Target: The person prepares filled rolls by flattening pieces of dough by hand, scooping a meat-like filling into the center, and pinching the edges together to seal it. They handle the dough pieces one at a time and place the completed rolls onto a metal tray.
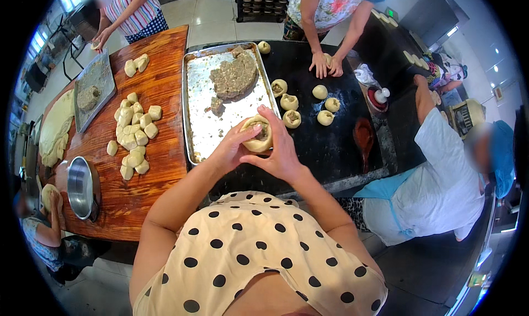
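Note:
Between my hands is a round piece of dough (pixel 259 145) cupped open at the top, with brownish filling inside. My left hand (pixel 230 148) grips its left side, the thumb pressed on the filling. Curled around the far and right sides, my right hand (pixel 283 150) supports it. Both hands are above the right edge of a metal tray (pixel 186 103), which holds a mound of brown crumbly filling (pixel 234 78). Just right of the tray are several filled dough pieces (pixel 289 102) with gathered, partly open tops on the black worktop (pixel 339 145).
On the wooden table (pixel 160 189) at left are dough lumps (pixel 129 128), a metal bowl (pixel 82 188), a second tray (pixel 95 90) and a dough slab (pixel 55 131). A brown ladle-like tool (pixel 363 139) lies right. A co-worker's hands (pixel 325 65) press dough opposite; other people work around.

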